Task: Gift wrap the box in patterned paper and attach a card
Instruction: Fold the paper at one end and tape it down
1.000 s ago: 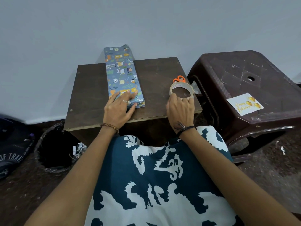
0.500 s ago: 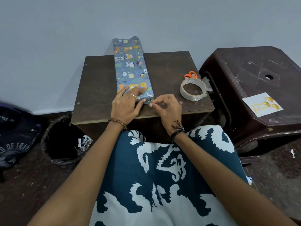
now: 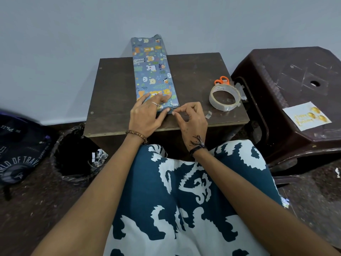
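A long box wrapped in blue animal-patterned paper (image 3: 152, 71) lies lengthwise on the small brown table (image 3: 114, 85), its far end against the wall. My left hand (image 3: 147, 113) presses flat on the box's near end with straight fingers. My right hand (image 3: 190, 119) pinches something small, apparently a piece of tape, between thumb and forefinger at the near right corner of the box. A white birthday card with gold balloons (image 3: 307, 118) lies on the dark plastic stool (image 3: 295, 80) to the right.
A roll of clear tape (image 3: 224, 97) sits on the table's right side with orange-handled scissors (image 3: 221, 80) behind it. A small tape scrap (image 3: 208, 114) lies near the front edge. A black-lined bin (image 3: 73, 154) and a dark bag (image 3: 18, 150) stand on the floor at left.
My right hand left the tape roll and came left to the box's near right corner, pinching there. My left hand stayed pressed on the box end.
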Demonstrator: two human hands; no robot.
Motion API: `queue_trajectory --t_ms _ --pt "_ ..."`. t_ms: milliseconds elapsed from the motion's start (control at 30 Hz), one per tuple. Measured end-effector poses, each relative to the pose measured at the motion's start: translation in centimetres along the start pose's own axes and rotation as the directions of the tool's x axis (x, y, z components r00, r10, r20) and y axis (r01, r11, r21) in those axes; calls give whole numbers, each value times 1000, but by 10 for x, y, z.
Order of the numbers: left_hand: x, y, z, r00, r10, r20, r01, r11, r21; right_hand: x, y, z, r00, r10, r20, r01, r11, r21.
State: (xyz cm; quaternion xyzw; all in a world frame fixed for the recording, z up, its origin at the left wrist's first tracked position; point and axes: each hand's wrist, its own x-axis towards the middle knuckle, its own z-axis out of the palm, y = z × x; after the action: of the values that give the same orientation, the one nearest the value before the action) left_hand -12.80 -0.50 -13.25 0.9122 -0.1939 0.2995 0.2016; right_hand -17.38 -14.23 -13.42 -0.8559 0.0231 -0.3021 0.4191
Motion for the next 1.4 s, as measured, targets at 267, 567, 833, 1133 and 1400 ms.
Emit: queue_trajectory --t_ms 267,567,833,1133,1400 --pt "1 4 -2 996 45 -78 -50 996 -67 0 2 4 998 -66 -20 65 997 -49" --pt "0 -9 6 987 -43 154 53 997 -63 -8 -20 1 912 411 -16 -371 839 399" --pt "2 -1 -1 995 -25 100 36 993 -112 -17 -51 11 474 819 323 -693 120 711" --pt "1 -8 4 979 -90 181 105 991 -79 -11 -58 18 486 811 325 -677 113 727" --pt "1 -7 4 976 -125 178 139 988 -68 -9 -56 20 493 813 310 -681 139 719"
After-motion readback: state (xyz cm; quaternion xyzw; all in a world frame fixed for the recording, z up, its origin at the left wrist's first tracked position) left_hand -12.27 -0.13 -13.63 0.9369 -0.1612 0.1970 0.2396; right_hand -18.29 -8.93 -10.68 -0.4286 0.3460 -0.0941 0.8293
